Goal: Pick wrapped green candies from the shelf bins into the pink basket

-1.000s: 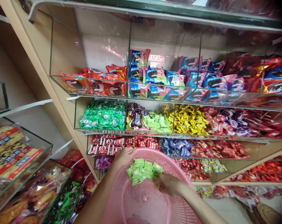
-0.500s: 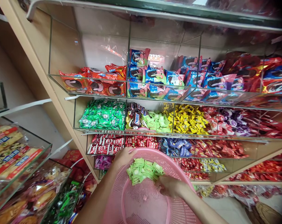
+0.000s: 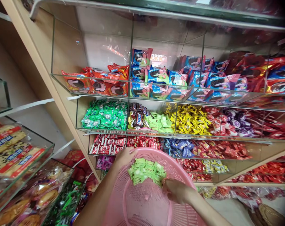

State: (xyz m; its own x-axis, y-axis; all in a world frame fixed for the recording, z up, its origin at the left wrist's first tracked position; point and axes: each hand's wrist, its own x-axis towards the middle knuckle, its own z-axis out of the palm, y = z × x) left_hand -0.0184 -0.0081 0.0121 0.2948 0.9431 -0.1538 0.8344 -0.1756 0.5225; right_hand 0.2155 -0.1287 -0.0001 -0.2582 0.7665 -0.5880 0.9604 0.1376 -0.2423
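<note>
Facing shelves (image 3: 38,59) of wrapped sweets. Steadying pink basket (image 3: 147,212) below, with green packets (image 3: 144,171) piled inside near far wall. Gripping rim with left hand (image 3: 124,157); curling right hand (image 3: 177,190) loosely beside pile, cannot tell whether gripping anything. Compared with a second ago, drawn slightly rightward, off pile, apparently leaving packets loose in basket.

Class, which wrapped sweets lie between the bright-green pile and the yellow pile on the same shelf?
The head view shows mainly Snickers bars, then pale-green packets.
</note>
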